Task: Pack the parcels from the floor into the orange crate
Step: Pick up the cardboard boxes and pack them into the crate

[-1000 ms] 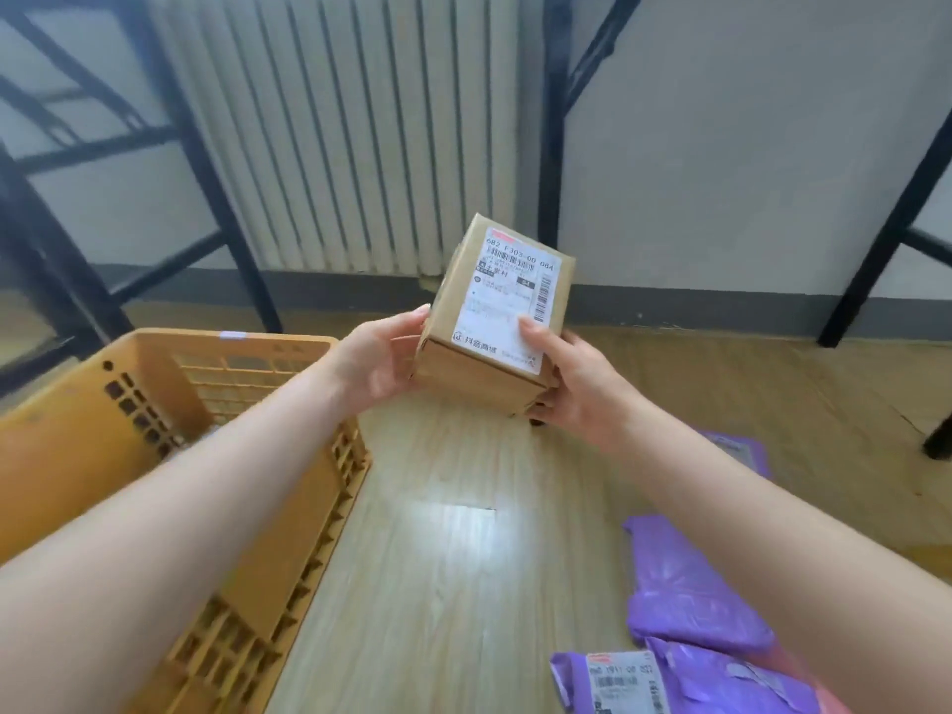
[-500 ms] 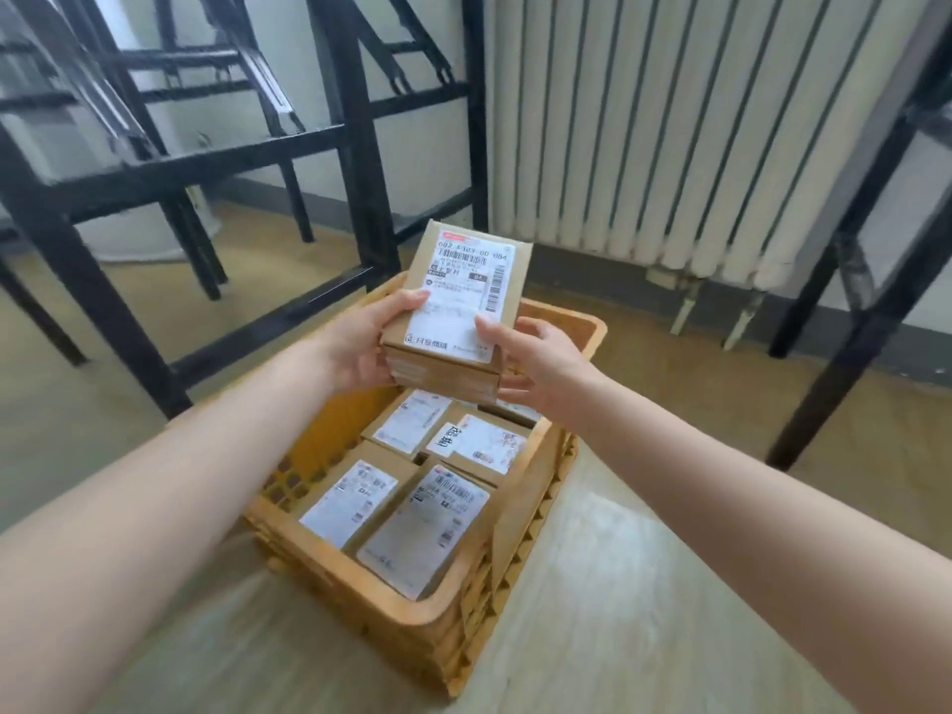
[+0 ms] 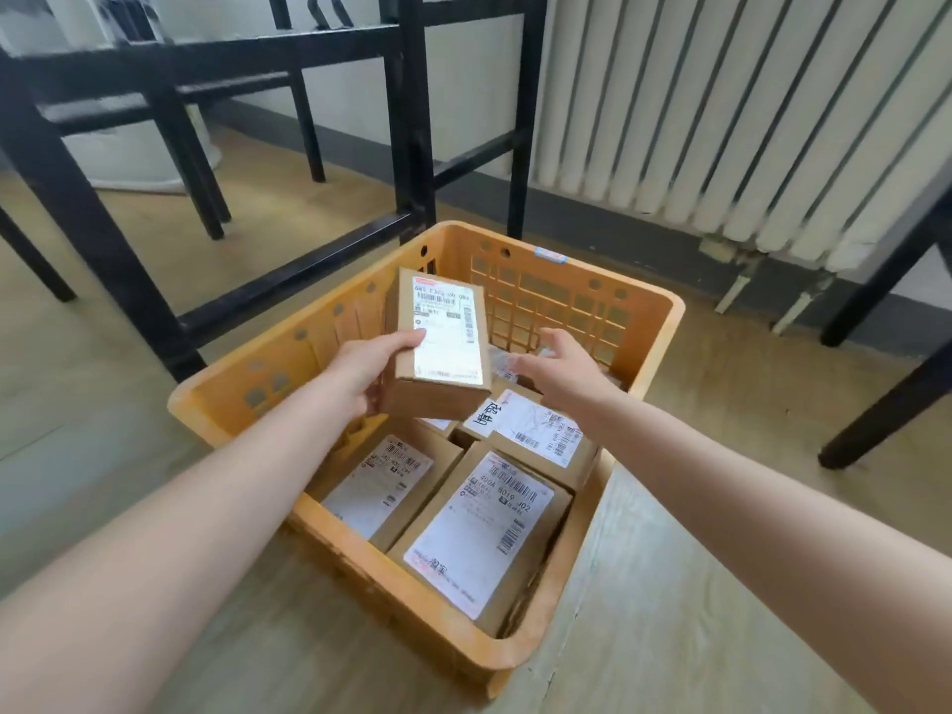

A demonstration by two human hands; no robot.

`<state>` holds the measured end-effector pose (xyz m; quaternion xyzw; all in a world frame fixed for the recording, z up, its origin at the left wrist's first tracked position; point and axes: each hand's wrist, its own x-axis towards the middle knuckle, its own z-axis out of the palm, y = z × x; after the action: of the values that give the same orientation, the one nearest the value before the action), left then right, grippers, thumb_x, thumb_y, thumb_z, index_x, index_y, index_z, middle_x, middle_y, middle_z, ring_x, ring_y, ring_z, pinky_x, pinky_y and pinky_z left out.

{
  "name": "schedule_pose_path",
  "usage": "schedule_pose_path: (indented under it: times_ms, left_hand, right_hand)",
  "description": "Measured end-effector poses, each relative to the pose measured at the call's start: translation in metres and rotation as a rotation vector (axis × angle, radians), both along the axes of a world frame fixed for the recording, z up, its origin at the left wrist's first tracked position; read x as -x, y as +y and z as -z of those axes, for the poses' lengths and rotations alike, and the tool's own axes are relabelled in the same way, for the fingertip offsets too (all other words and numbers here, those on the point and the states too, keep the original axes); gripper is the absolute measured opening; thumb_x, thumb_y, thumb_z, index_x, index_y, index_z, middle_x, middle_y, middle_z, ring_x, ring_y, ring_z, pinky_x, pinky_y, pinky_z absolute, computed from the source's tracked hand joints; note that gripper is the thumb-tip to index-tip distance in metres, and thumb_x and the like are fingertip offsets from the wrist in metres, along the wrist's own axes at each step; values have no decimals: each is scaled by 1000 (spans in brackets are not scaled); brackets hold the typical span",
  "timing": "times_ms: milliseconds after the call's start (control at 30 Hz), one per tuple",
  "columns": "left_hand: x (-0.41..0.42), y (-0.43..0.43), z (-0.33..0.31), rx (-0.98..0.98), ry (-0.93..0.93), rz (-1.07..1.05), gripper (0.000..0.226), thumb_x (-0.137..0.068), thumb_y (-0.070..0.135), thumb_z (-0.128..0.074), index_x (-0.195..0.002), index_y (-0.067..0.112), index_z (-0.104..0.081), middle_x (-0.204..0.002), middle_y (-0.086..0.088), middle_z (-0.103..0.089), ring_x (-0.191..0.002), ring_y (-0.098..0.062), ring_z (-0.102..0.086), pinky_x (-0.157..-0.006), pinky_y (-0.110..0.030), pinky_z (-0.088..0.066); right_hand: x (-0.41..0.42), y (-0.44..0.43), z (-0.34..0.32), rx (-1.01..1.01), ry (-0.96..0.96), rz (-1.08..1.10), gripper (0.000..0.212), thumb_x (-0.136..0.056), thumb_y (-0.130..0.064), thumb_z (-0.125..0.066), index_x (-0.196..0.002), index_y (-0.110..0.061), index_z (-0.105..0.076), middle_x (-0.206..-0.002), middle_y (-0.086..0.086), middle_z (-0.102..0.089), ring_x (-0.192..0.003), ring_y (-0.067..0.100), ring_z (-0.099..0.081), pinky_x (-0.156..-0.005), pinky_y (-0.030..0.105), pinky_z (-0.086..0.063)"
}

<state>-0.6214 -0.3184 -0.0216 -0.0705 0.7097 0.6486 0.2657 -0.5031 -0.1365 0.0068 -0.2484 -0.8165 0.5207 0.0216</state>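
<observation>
Over the orange crate (image 3: 664,314), left hand (image 3: 368,371) grips a small parcel (image 3: 430,399) by its near end, thumb (image 3: 408,338) on the label (image 3: 449,334), face-up like the boxes (image 3: 479,533) packed below. Right hand (image 3: 559,371) is free beside it, fingers spread, guessing it'll clear a gap

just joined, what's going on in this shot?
A person is packing parcels into an orange crate that sits on the floor. The left hand grips a small cardboard box with a shipping label and holds it above the far half of the crate. The right hand is open with fingers spread, reaching over the crate just beside that box and holding nothing. At least three labelled boxes already lie flat inside, label side up.
</observation>
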Motion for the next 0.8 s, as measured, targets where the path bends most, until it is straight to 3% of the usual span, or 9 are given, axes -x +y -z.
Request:
schedule_pose_path:
  times_ms: [67, 200, 300, 367, 467, 533, 667, 800]
  left_hand:
    - [7, 3, 9, 67, -12, 70, 30, -72, 35, -78, -94, 19, -65, -78, -1, -75, -81, -19, -68, -60, -31, -53]
    - [12, 22, 22, 85, -105, 270, 43, -72, 38, -76, -107, 18, -64, -104, -6, -71, -100, -25, -64, -73, -36, -52]
    - [13, 45, 30, 64, -111, 398, 51, -73, 37, -75, -117, 16, -60, -114, -9, -68, -110, -27, -62, -89, -42, -51]
    - [14, 54, 31, 88, -96, 447, 53, -73, 37, -75, -119, 17, -58, -115, -10, -68, -111, -27, -62, -96, -45, -49]
    - [25, 45, 25, 182, -84, 545, 57, -69, 37, -76, -120, 17, -59, -114, -10, -69, -110, -28, -63, -96, -45, -48]
    - [38, 25, 18, 234, -122, 577, 62, -62, 32, -78, -119, 15, -60, -113, -13, -69, -109, -32, -63, -94, -49, -48]
    - [61, -23, 11, 249, -207, 445, 64, -64, 12, -75, -124, 13, -52, -117, -22, -64, -110, -40, -59, -89, -64, -45]
    - [68, -46, 8, 209, -236, 320, 62, -66, 7, -70, -125, 11, -52, -112, -20, -67, -104, -36, -63, -84, -56, -51]
  right_hand:
    - [-1, 12, 3, -42, 21, 36, 65, -92, -24, -57, -148, -19, -24, -144, 8, -42, -119, 23, -51, -95, 36, -47]
    - [-4, 26, 3, 30, 63, 94, 60, -92, -22, -57, -146, -18, -30, -132, 7, -53, -114, 19, -53, -96, 36, -48]
    - [-7, 28, 3, 17, 92, 65, 58, -93, -23, -56, -145, -21, -31, -126, 2, -55, -92, 7, -57, -64, 14, -49]
    - [-10, 29, 5, -4, 100, 48, 58, -93, -25, -56, -145, -24, -30, -132, 3, -53, -95, 8, -56, -53, 11, -45]
    - [-16, 31, 5, -12, 131, 50, 59, -92, -24, -57, -145, -23, -31, -134, 6, -51, -113, 16, -53, -79, 24, -52]
    - [-17, 32, 4, 12, 138, 59, 60, -91, -22, -57, -145, -23, -31, -133, 6, -50, -118, 19, -52, -96, 37, -49]
    - [-17, 31, 3, 53, 140, 52, 60, -92, -18, -55, -146, -22, -30, -133, 7, -49, -115, 19, -52, -96, 35, -48]
    - [-17, 31, 5, 44, 151, 42, 60, -91, -18, -56, -146, -23, -31, -130, 7, -51, -113, 18, -54, -93, 33, -49]
